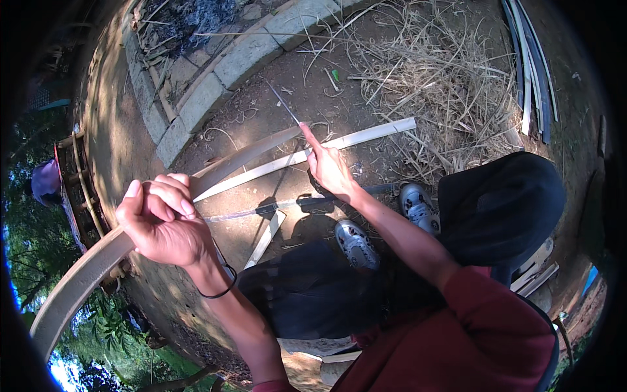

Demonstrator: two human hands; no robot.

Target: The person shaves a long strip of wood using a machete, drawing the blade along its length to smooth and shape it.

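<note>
We see our left hand (163,222) gripping a long curved bamboo strip (85,274); our right hand (330,166) holds a thin blade (284,104) against it. Dry straw (444,78) lies beyond.

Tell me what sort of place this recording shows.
Probably an outdoor yard where bamboo is split by hand: bare dirt ground, a heap of dry shavings, cut strips, and a long bamboo strip gripped in the left hand.

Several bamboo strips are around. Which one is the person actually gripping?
The long curved bamboo strip clenched in the left hand. The pale flat strips lie loose on the dirt, untouched.
</note>
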